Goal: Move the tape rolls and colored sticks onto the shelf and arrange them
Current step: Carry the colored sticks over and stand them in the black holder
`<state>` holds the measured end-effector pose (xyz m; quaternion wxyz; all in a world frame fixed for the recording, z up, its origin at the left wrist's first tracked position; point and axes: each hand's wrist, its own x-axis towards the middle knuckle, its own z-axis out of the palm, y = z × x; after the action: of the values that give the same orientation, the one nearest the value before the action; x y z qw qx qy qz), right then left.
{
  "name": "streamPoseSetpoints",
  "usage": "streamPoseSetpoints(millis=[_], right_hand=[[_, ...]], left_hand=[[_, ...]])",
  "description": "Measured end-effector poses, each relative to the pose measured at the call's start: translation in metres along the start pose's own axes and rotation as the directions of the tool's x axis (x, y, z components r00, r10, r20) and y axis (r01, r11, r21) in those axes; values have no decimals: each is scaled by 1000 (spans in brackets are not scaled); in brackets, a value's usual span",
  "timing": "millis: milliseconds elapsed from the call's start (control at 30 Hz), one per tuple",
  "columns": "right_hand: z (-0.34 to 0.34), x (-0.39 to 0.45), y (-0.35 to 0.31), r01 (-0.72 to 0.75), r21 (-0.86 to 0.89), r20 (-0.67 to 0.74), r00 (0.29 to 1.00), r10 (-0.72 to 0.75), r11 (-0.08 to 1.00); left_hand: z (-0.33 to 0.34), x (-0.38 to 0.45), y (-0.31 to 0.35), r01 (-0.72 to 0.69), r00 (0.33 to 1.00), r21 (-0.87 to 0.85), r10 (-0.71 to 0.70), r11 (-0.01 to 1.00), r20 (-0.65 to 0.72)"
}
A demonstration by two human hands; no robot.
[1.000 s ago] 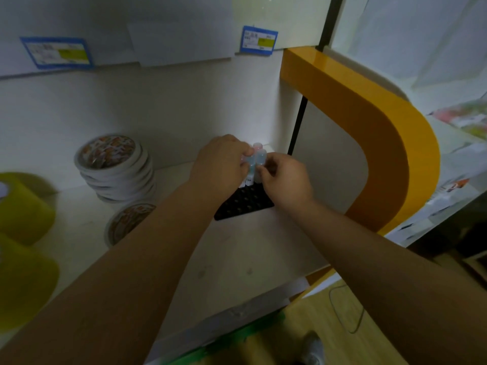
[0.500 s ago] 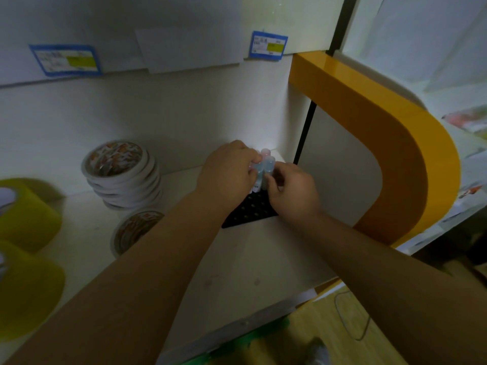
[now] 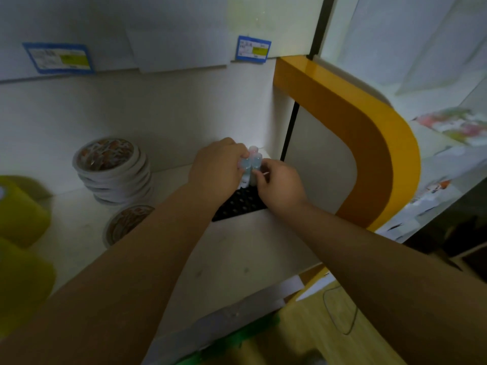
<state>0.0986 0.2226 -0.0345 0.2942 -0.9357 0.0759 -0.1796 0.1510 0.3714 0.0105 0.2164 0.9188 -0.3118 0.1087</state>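
A small cluster of pale blue and pink sticks (image 3: 251, 162) stands upright at the back right corner of the white shelf (image 3: 237, 259), over a black perforated holder (image 3: 241, 205). My left hand (image 3: 218, 167) grips the cluster from the left, fingers curled around it. My right hand (image 3: 279, 184) pinches it from the right. A stack of white tape rolls with printed tops (image 3: 112, 171) stands at the back left, one more roll (image 3: 126, 223) lying flat in front of it. Two yellow tape rolls (image 3: 21, 209) sit at the far left.
An orange curved side panel (image 3: 369, 143) closes the shelf on the right, with a black post (image 3: 290, 127) behind it. Blue price labels (image 3: 253, 48) hang on the shelf edge above. Wooden floor and a green strip (image 3: 237, 338) lie below the shelf front.
Both hands have stayed at the stick cluster over the black holder. The view has shifted slightly, so the shelf contents sit a little lower and further right in frame.
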Motion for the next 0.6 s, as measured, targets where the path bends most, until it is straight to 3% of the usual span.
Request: streamPoseSetpoints(millis=[100,233,333,467,600], right_hand=[[-7,1,-6,-76,2,76,994,76,997],[-22,-20,-17,-135,121,38,991,131,984],[-44,-51,-28,-41,237,1,999,42,971],[-75,-99,-27,86,241,-17,996,-84,967],[-116,-146,-8,182,188,-21,983,-181,965]], left_hand=[[0,-6,6,18,997,42,-15,999,-72],[5,-31,11,94,988,115,-78,989,-136],[6,-61,17,118,972,94,-96,988,-213],[-6,-99,37,90,966,-3,-88,996,-245],[-22,-129,82,114,983,24,-110,993,-146]])
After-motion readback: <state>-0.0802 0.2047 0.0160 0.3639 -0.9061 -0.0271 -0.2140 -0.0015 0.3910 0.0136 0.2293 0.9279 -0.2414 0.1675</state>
